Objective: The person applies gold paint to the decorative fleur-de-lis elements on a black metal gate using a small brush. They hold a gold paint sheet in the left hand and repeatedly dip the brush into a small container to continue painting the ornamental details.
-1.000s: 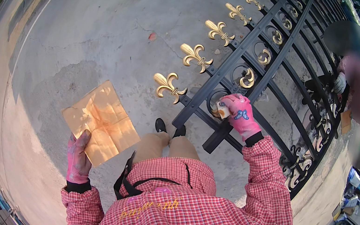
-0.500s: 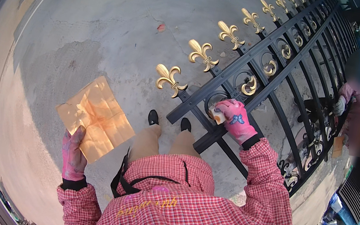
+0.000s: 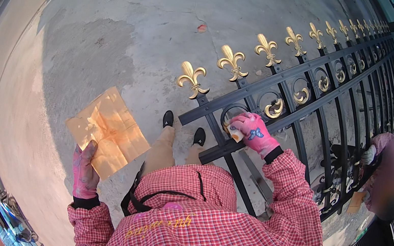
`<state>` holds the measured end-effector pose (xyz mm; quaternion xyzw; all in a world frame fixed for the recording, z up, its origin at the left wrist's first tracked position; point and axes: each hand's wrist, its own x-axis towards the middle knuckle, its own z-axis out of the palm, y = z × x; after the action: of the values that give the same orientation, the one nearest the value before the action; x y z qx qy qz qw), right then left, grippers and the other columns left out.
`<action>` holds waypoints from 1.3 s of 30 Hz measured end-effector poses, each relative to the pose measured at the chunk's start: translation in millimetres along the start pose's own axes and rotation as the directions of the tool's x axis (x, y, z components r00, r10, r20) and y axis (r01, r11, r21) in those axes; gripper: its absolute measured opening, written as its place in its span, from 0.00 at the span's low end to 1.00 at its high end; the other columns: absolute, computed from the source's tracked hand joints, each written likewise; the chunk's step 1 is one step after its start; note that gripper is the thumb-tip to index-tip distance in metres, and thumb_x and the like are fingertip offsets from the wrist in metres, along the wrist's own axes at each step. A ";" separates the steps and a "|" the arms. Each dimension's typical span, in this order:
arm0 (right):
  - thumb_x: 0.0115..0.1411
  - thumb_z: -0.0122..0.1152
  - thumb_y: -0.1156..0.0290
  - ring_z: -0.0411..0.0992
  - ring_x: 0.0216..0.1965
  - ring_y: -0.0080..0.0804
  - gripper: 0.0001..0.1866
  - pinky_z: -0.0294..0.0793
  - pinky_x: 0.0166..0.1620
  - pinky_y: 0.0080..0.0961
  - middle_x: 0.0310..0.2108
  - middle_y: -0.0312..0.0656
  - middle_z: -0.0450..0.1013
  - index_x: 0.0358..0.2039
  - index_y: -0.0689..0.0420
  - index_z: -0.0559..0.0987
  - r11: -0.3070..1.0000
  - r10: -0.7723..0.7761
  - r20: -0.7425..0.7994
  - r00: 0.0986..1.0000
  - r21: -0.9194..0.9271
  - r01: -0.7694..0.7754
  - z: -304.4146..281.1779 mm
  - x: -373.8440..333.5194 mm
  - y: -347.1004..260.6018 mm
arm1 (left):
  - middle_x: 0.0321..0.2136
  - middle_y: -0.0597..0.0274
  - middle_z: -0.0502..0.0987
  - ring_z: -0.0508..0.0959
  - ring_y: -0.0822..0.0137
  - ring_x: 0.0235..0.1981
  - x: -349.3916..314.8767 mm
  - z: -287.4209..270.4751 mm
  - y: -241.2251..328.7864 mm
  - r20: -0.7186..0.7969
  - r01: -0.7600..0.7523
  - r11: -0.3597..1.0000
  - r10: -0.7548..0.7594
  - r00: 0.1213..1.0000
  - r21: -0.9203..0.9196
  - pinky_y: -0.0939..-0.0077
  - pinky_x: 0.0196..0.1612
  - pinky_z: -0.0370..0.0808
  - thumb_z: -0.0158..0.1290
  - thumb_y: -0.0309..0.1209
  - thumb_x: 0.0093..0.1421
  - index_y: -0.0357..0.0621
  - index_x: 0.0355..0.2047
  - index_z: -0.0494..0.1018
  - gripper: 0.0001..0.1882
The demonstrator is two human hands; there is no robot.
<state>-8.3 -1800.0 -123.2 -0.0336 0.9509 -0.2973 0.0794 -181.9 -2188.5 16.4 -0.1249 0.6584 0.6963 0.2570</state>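
My left hand (image 3: 85,170), in a stained pink glove, pinches the lower corner of a square of tan cardboard (image 3: 119,144) with an orange-gold smear in its middle. Out to the right, my right hand (image 3: 259,137), gloved in pink with a blue pattern, closes on a small white wad stained orange (image 3: 234,133), perhaps a sponge or folded cloth. It presses at the end ring between two rails of a black metal fence (image 3: 219,110). Fingers and wad partly cover that ring. Gold scrolls (image 3: 274,108) fill the neighbouring rings, and gold fleur-de-lis finials (image 3: 192,79) top the posts.
A co-worker (image 3: 388,179) in a pink checked top, wearing light gloves, crouches at the fence's far right near another piece of cardboard (image 3: 355,202). Grey concrete (image 3: 156,24) lies under my feet, with a darker patch on the left. A slatted dark panel (image 3: 378,244) lies at the lower right.
My view has turned, so the fence lies flatter and more finials show. My right hand stays at the end ring, the wad shifted slightly left and down. The left hand still holds the cardboard.
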 end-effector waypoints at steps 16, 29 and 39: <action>0.37 0.63 0.84 0.71 0.41 0.42 0.20 0.71 0.43 0.32 0.39 0.42 0.74 0.34 0.56 0.74 0.990 0.095 -0.522 0.848 0.138 -0.026 -68.0 -14.3 36.4 | 0.49 0.56 0.67 0.72 0.64 0.47 -27.5 3.9 -16.1 -0.104 -0.041 0.999 0.039 0.994 -0.022 0.71 0.48 0.72 0.49 0.32 0.60 0.39 0.56 0.58 0.26; 0.36 0.60 0.87 0.71 0.39 0.46 0.19 0.71 0.42 0.33 0.33 0.43 0.75 0.32 0.57 0.75 0.969 0.243 -0.389 0.889 0.067 -0.236 -60.4 -42.9 69.2 | 0.49 0.56 0.68 0.72 0.63 0.47 -21.0 18.7 -23.7 -0.058 -0.031 0.998 0.028 0.998 -0.051 0.71 0.48 0.72 0.49 0.30 0.60 0.38 0.55 0.59 0.24; 0.35 0.59 0.84 0.70 0.39 0.46 0.18 0.70 0.42 0.35 0.33 0.42 0.75 0.31 0.55 0.76 0.977 0.159 -0.245 0.956 -0.103 -0.189 -65.1 -29.9 69.6 | 0.48 0.56 0.68 0.72 0.65 0.46 -24.4 29.5 -20.4 -0.071 -0.052 0.999 0.053 0.996 0.013 0.73 0.47 0.71 0.49 0.34 0.60 0.37 0.55 0.60 0.24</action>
<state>8.8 -1703.1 -106.2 0.0808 0.9697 -0.2305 -0.0103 -146.0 -2164.3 14.5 -0.1308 0.6741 0.6941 0.2159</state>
